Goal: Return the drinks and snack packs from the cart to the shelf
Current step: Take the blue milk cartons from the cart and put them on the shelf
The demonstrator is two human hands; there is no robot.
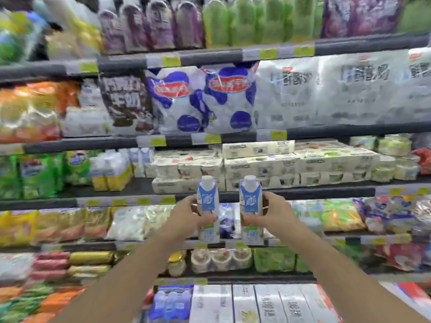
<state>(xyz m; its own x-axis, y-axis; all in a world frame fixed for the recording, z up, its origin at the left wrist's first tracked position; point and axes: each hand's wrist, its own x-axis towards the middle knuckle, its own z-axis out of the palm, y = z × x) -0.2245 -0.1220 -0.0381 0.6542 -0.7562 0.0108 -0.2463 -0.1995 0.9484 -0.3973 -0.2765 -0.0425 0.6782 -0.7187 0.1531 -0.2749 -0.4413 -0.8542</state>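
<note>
Holding upright blue-and-white, white-capped cartons: left carton, right carton.

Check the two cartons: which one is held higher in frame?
The left carton, in the left hand; its white cap sits a touch higher than the cap of the right carton, held by the right hand. Both are upright.

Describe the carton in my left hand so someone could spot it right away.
Start at the dark shelf edge below the stacked white yogurt trays. In front of it two upright cartons are held side by side. Yours is the left carton, in the left hand: blue-and-white with a white cap.
</note>
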